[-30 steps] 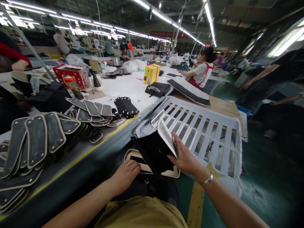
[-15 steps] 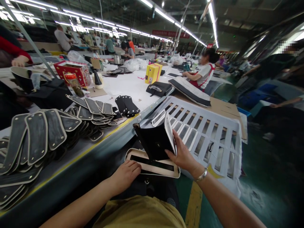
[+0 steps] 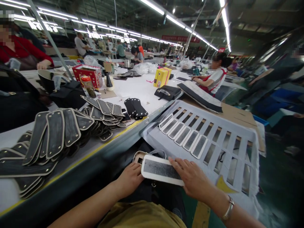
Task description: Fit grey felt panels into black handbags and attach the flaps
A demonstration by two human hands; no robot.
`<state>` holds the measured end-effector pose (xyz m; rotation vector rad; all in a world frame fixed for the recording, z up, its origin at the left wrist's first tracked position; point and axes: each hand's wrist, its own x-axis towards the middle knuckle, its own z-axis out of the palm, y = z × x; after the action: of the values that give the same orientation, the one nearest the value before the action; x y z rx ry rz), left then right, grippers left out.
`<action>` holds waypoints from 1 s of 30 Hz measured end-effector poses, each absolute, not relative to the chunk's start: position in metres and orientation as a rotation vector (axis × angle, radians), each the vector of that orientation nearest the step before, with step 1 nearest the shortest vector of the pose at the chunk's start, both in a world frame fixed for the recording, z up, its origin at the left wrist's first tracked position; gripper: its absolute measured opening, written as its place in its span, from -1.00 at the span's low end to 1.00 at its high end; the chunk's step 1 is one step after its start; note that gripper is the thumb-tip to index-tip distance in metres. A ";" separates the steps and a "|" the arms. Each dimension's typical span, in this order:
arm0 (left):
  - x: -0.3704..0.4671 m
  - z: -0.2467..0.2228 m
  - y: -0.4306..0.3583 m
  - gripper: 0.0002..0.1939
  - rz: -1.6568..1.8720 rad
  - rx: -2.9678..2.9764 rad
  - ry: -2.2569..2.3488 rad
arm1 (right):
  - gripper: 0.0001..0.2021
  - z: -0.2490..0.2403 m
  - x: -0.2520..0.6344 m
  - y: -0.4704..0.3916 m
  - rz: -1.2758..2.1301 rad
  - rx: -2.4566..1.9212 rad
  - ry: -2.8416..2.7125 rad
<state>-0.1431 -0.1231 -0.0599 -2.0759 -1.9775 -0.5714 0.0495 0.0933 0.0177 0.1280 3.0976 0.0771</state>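
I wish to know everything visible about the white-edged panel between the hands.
The white-edged panel is long and looks stiff, with rounded left corners and a dark grey, speckled strip inside. It slants slightly, partly over a cream piece. The right hand overlaps its right end; the left hand is close to its left end, contact unclear.

The white-rimmed panel (image 3: 161, 170) hides most of the cream-lined case (image 3: 138, 156), the right hand (image 3: 192, 176) covers the panel's right end, the view's left edge crops dark flaps (image 3: 55, 134) and a red-sleeved co-worker (image 3: 30, 52), the person at far right (image 3: 281, 71) blurs, and the red banner (image 3: 180, 38) bears lettering too small to read.
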 end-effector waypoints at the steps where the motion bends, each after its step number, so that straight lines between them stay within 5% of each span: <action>1: -0.143 -0.061 -0.126 -0.85 -0.576 -2.062 -1.965 | -0.08 0.017 0.047 0.089 0.096 0.142 3.067; 10: -0.148 -0.057 -0.136 -0.61 -0.686 -2.102 -1.848 | -0.17 0.014 -0.001 0.082 -0.327 0.136 3.036; 16: -0.151 -0.056 -0.143 -0.63 -0.859 -2.060 -1.731 | -0.23 0.019 0.014 0.094 -0.342 0.071 2.886; 19: -0.157 -0.067 -0.155 -0.59 -1.140 -1.891 -1.855 | -0.22 0.021 0.014 0.095 -0.362 0.055 2.818; 23: -0.172 -0.095 -0.160 -0.79 -1.876 -0.947 -2.534 | -0.21 0.024 0.000 0.088 -0.477 0.070 2.725; 30: -0.178 -0.104 -0.130 -0.56 -2.381 -0.633 -2.803 | -0.20 0.032 -0.004 0.094 -0.655 0.049 2.583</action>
<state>-0.1785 -0.1297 -0.1040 -0.6331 -2.8029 -2.3811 -0.0040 0.0939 0.0320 0.0492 2.5833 -0.6555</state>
